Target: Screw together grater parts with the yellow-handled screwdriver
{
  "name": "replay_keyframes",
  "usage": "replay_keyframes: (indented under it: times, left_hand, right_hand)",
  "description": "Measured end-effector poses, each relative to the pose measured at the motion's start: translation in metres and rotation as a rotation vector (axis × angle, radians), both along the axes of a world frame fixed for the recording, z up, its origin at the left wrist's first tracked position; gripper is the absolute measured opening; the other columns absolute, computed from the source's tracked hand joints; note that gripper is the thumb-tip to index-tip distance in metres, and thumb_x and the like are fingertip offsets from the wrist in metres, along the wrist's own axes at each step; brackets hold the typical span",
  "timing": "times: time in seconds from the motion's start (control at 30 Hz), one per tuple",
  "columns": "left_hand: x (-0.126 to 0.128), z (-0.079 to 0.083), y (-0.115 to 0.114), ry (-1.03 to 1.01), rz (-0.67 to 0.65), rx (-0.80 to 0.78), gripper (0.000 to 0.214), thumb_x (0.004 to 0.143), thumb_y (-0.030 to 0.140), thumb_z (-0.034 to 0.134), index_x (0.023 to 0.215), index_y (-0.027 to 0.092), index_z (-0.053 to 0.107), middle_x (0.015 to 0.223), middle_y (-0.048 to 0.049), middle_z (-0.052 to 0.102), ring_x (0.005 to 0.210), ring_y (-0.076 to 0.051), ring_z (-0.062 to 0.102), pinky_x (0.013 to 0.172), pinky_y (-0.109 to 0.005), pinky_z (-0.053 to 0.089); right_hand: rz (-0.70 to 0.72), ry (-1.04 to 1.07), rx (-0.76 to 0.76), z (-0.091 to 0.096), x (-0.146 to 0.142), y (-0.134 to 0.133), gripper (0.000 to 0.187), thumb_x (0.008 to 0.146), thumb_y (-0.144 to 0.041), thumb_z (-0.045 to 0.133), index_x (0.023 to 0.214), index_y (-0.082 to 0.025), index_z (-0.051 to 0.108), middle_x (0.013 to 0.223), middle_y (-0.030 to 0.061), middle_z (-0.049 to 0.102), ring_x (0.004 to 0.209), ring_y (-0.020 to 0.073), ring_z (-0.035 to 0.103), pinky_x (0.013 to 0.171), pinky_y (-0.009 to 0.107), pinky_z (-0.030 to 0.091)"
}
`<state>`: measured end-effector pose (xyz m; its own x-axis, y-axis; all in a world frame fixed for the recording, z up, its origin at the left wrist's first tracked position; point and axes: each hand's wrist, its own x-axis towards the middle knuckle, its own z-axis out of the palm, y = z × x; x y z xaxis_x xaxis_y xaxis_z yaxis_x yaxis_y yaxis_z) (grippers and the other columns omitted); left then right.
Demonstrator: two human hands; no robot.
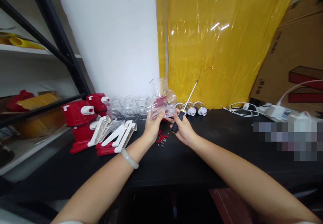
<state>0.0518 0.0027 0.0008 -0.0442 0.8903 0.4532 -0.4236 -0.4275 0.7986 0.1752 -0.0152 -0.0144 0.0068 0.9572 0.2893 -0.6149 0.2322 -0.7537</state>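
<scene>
My left hand (152,126) is closed on a clear plastic housing (161,99) with a red part inside, held above the black table (227,140). My right hand (183,128) grips a screwdriver (185,107) by its black and yellow handle, its metal shaft pointing up and to the right. The right fingers also touch the clear housing's underside. Small red pieces and tiny screws (161,139) lie on the table just below both hands.
Red bases with white crank handles (101,129) are piled at the left. Clear plastic housings (128,106) stand in a row behind them. Three gold-and-white cylinders (191,108) lie by the yellow plastic sheet (217,42). White cables and a power strip (275,111) sit at right.
</scene>
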Motion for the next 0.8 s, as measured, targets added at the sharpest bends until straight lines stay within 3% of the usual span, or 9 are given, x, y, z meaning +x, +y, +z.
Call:
replay_keyframes:
  times: [0.2, 0.4, 0.53, 0.67, 0.8]
  left_hand:
    - [0.001, 0.006, -0.007, -0.017, 0.03, -0.104, 0.045, 0.062, 0.048, 0.086, 0.09, 0.018, 0.067, 0.088, -0.0005, 0.07, 0.08, -0.012, 0.064, 0.074, -0.024, 0.047]
    - [0.003, 0.002, -0.006, 0.011, 0.125, -0.087, 0.044, 0.063, 0.051, 0.083, 0.087, 0.017, 0.067, 0.088, -0.0021, 0.07, 0.081, -0.014, 0.064, 0.069, -0.025, 0.045]
    - [0.0, 0.004, -0.004, -0.005, 0.204, -0.149, 0.046, 0.065, 0.056, 0.08, 0.085, 0.017, 0.065, 0.076, 0.0007, 0.064, 0.07, -0.012, 0.06, 0.06, -0.023, 0.039]
    - [-0.013, 0.016, 0.001, -0.072, 0.341, -0.123, 0.049, 0.065, 0.059, 0.079, 0.088, 0.018, 0.062, 0.073, 0.0026, 0.059, 0.067, -0.011, 0.056, 0.057, -0.023, 0.035]
    - [-0.034, 0.033, 0.01, -0.172, 0.477, -0.056, 0.056, 0.062, 0.062, 0.078, 0.091, 0.018, 0.06, 0.085, 0.0003, 0.061, 0.074, -0.012, 0.057, 0.06, -0.023, 0.037]
  right_hand:
    - [-0.076, -0.036, 0.01, 0.0, 0.001, 0.001, 0.059, 0.065, -0.048, 0.085, 0.112, -0.025, 0.058, 0.092, 0.0007, 0.067, 0.092, 0.019, 0.069, 0.053, 0.019, 0.047]
    - [-0.175, -0.1, 0.007, 0.001, -0.001, 0.003, 0.058, 0.063, -0.049, 0.084, 0.106, -0.022, 0.058, 0.091, 0.0015, 0.067, 0.083, 0.0171, 0.068, 0.053, 0.021, 0.048]
    - [-0.227, -0.18, 0.041, -0.002, 0.002, 0.008, 0.055, 0.07, -0.064, 0.072, 0.102, -0.022, 0.056, 0.081, -0.001, 0.061, 0.071, 0.0151, 0.065, 0.048, 0.022, 0.047]
    - [-0.206, -0.397, 0.141, -0.007, 0.013, 0.01, 0.051, 0.081, -0.073, 0.052, 0.085, -0.022, 0.049, 0.068, -0.004, 0.053, 0.056, 0.0123, 0.057, 0.05, 0.026, 0.047]
    - [-0.189, -0.73, 0.269, -0.009, 0.027, 0.012, 0.042, 0.09, -0.064, 0.047, 0.079, -0.023, 0.045, 0.068, -0.0025, 0.055, 0.061, 0.0142, 0.058, 0.065, 0.032, 0.049]
